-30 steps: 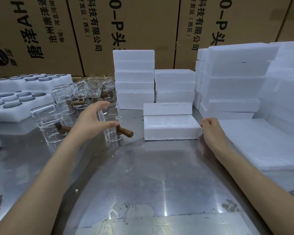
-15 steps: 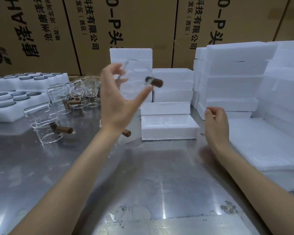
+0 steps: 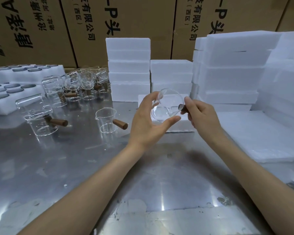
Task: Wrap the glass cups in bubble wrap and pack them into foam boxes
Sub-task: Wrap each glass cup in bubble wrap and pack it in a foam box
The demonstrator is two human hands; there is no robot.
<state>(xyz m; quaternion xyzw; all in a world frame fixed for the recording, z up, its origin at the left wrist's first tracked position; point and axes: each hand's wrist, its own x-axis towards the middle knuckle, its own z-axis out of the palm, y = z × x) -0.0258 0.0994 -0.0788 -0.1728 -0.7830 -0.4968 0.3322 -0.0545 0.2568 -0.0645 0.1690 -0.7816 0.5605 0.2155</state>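
Both hands hold 1 glass cup (image 3: 166,107) in the air above the worktop (image 3: 92,167): the left hand (image 3: 149,122) has its grip round the glass body, the right hand (image 3: 200,112) pinches the wooden handle (image 3: 182,108). Just behind the grip lies an open foam box (image 3: 180,128); another cup (image 3: 107,120) stands to its left.

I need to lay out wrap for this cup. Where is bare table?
Free: the steel table near you, between both forearms, and its near-left part. Crowded: the far left, with glass cups and foam trays; the right, under foam sheets and foam boxes.
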